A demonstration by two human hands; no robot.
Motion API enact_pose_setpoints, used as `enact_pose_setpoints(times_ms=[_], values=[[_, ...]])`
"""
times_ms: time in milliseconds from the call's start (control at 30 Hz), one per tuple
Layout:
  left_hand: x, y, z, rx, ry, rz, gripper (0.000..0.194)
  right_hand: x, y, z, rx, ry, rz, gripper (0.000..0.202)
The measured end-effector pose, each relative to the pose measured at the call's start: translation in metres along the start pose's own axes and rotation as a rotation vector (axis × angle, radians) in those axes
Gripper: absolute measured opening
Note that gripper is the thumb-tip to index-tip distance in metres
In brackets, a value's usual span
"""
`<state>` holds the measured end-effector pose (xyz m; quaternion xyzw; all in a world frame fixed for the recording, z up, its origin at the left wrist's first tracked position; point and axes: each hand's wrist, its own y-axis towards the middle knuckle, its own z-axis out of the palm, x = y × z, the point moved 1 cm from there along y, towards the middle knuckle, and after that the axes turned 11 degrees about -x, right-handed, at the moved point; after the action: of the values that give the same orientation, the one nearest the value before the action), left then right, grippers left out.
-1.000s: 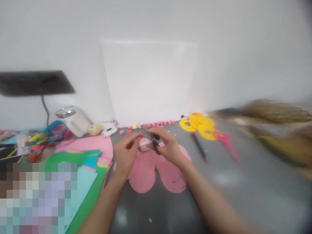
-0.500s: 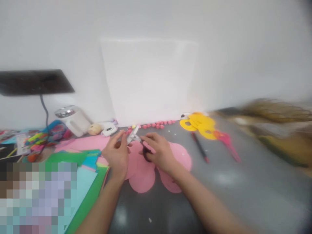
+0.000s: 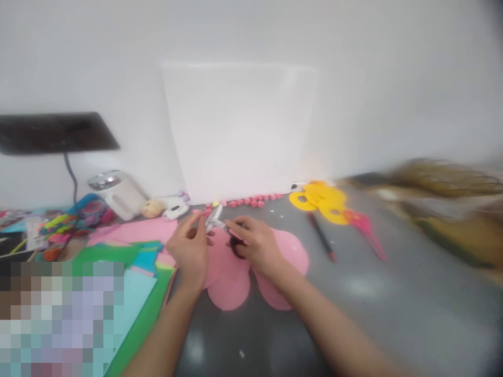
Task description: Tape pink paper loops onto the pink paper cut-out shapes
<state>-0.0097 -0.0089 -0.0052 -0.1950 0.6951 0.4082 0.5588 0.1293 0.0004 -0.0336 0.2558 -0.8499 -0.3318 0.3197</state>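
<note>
Head view: right hand (image 3: 257,246), fingers clamped on scissors (image 3: 237,248) aimed toward ten o'clock above pink discs (image 3: 229,290) — left hand (image 3: 189,248) at their nine o'clock, its grip too blurred to tell. Trimming seems in hand; the next move calls for steady blades.

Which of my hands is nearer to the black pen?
Right. The right hand, holding the scissors, is just left of the black pen, apart from it; the left hand is farther left, beyond the scissors.
</note>
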Motion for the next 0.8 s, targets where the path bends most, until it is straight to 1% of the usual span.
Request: enact_pose_setpoints(times_ms=[100, 267, 367, 500, 600, 700, 733, 800], values=[[0.0, 0.0, 0.0, 0.013, -0.01, -0.024, 0.025, -0.002, 0.0, -0.001, -0.019, -0.006, -0.025, 0.051], [0.0, 0.001, 0.001, 0.017, -0.003, -0.011, 0.025, -0.006, 0.002, -0.004, 0.006, -0.023, -0.029, 0.051], [-0.001, 0.002, 0.001, 0.011, 0.02, 0.003, 0.023, -0.006, 0.002, -0.006, 0.036, 0.006, -0.003, 0.051], [0.001, 0.002, 0.002, 0.017, 0.027, 0.01, 0.024, -0.007, 0.004, -0.008, 0.048, 0.109, 0.076, 0.049], [0.001, 0.003, 0.002, 0.0, 0.031, 0.01, 0.024, -0.013, 0.007, -0.01, 0.008, 0.202, 0.143, 0.044], [0.002, 0.004, 0.002, -0.012, 0.042, 0.035, 0.024, -0.025, 0.011, -0.014, -0.106, 0.228, 0.212, 0.035], [0.003, 0.004, 0.002, 0.004, 0.05, 0.048, 0.023, -0.028, 0.012, -0.016, -0.131, 0.221, 0.23, 0.032], [0.004, 0.004, 0.002, 0.06, 0.067, 0.068, 0.021, -0.032, 0.014, -0.018, -0.105, 0.212, 0.237, 0.029]])
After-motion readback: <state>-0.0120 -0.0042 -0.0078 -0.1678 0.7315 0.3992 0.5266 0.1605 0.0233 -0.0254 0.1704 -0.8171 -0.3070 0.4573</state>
